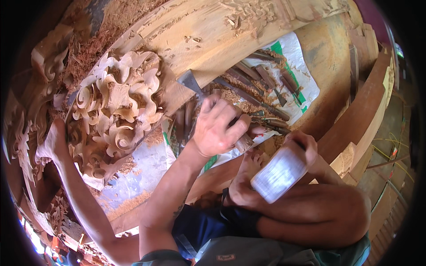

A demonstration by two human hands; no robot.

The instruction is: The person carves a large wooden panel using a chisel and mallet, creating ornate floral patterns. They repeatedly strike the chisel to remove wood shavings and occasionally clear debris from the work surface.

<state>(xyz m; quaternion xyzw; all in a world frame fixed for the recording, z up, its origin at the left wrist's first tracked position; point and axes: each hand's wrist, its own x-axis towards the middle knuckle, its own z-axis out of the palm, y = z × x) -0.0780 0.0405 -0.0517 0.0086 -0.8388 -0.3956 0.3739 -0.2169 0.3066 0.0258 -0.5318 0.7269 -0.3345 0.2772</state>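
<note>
My left hand (218, 124) is closed around a wood chisel (190, 81). Its wide, flared metal blade points up and left, toward the edge of a long pale carved board (195, 53), and the end of its wooden handle shows below my fingers. To the right and nearer my body, my right hand (305, 145) grips a pale grey rectangular block (280, 174). Motion blurs the block, and its exact kind is unclear. The two tools are apart. Left of the chisel stands a deeply carved wooden piece (122, 99) with curling leaf shapes.
Several chisels (248, 91) lie among shavings on a white and green sheet (306, 66) beyond my hands. A curved timber (364, 111) runs along the right. My bare foot (55, 137) rests against carved wood at left. Cables (395, 153) lie on the floor at far right.
</note>
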